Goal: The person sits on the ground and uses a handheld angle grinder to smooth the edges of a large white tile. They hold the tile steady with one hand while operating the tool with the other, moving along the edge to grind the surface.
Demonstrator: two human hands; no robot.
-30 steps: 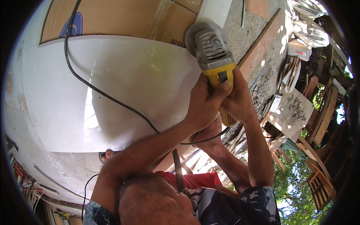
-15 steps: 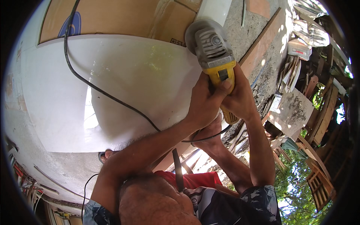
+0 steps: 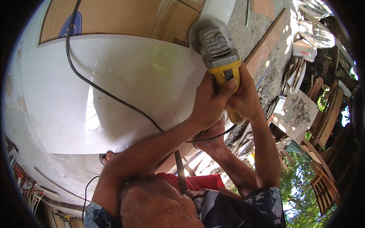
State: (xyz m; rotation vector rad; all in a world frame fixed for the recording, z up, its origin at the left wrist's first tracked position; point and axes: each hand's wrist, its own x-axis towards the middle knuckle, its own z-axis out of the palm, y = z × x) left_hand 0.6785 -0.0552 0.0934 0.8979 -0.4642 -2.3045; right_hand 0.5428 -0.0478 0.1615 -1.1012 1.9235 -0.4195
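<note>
Gripping an angle grinder [image 3: 218, 57] with both hands: left hand [image 3: 211, 100] wrapping the yellow body, fingers [image 3: 228, 84] curling tight around it, right hand [image 3: 245, 98] clasping the opposite side, fingers pressing together on the handle. Holding the grey head just beyond the fingertips, at the right edge of a glossy white panel [image 3: 114, 91]. Working that edge, apparently mid-pass. Trailing a black cord [image 3: 114, 98] back across the panel, beneath the left wrist. Probably needing next a steady two-handed slide along the edge, keeping the cord away from the disc.
</note>
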